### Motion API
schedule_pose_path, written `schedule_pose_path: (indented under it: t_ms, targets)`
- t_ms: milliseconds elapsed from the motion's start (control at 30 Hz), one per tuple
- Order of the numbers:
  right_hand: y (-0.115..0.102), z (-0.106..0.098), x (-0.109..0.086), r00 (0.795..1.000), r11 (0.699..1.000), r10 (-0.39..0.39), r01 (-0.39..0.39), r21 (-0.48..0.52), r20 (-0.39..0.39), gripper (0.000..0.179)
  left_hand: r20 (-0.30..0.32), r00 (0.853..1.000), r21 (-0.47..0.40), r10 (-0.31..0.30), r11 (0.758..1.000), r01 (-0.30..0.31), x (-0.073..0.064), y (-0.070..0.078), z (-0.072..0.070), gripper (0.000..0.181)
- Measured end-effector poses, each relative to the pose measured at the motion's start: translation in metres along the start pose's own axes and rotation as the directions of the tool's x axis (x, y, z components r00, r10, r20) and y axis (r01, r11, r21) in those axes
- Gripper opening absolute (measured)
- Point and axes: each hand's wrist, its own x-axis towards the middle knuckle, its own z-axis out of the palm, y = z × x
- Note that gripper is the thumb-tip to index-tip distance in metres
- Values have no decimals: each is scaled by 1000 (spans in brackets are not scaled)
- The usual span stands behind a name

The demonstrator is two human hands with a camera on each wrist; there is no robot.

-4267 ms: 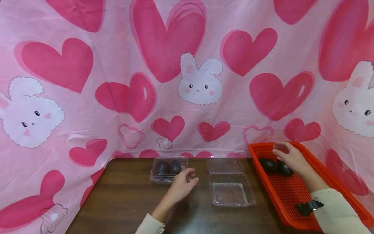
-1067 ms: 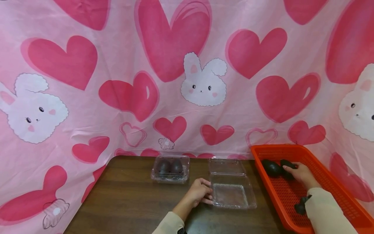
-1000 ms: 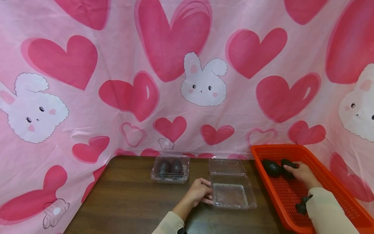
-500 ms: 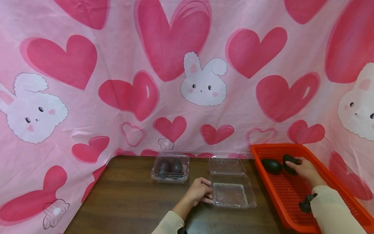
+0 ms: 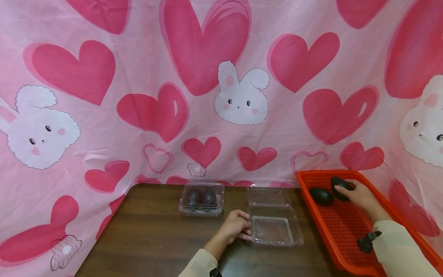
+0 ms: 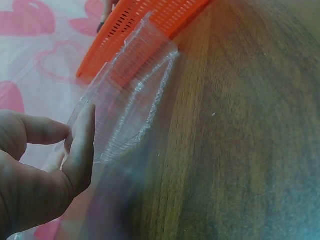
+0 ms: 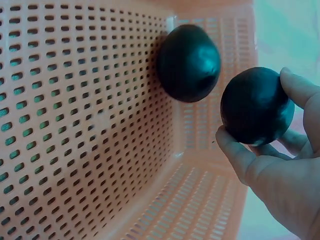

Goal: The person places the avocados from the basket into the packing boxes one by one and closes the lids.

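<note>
My right hand (image 5: 361, 197) grips a dark green avocado (image 5: 340, 188) over the far end of the orange plastic basket (image 5: 320, 234). Up close in the right wrist view, thumb and fingers wrap the held avocado (image 7: 257, 106). A second avocado (image 5: 322, 196) lies beside it in the basket. On the table, my left hand (image 5: 236, 227) pinches the left edge of a clear plastic clamshell box (image 5: 273, 231), whose lid (image 5: 268, 197) is folded back. Thumb and finger meet at the box's rim (image 6: 80, 107) in the left wrist view.
A closed clear clamshell box (image 5: 202, 209) with two dark avocados inside stands at the back of the brown wooden table (image 5: 149, 231). Behind it hangs a pink cloth (image 5: 277, 115) with hearts and rabbits. The basket's raised rim (image 5: 327, 246) borders the open box's right side.
My right hand has come down into the basket, taken hold of an avocado and raised it slightly, away from the other one. Earlier, my left hand moved right to the open box's edge.
</note>
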Motion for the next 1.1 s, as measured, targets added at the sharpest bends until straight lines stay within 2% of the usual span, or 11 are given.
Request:
schedule_pose_path:
  t_ms: [167,267,433,800,1100]
  targets:
    - [-15,3,-3,998,999,-39,39,2,-38,83,-2,1000,7,3,1000,-3,0,0,0,25]
    - [-22,4,-6,998,998,-54,54,20,-35,82,0,1000,7,2,1000,-2,0,0,0,25]
    - [-35,4,-10,999,999,-50,49,17,11,86,3,1000,5,3,1000,-3,0,-1,0,27]
    - [-67,8,-18,996,997,-72,72,2,54,88,0,1000,14,3,1000,-3,0,-1,-2,25]
    - [-88,16,-25,990,995,-86,80,60,112,88,-3,1000,14,10,1000,-9,0,-1,-1,25]
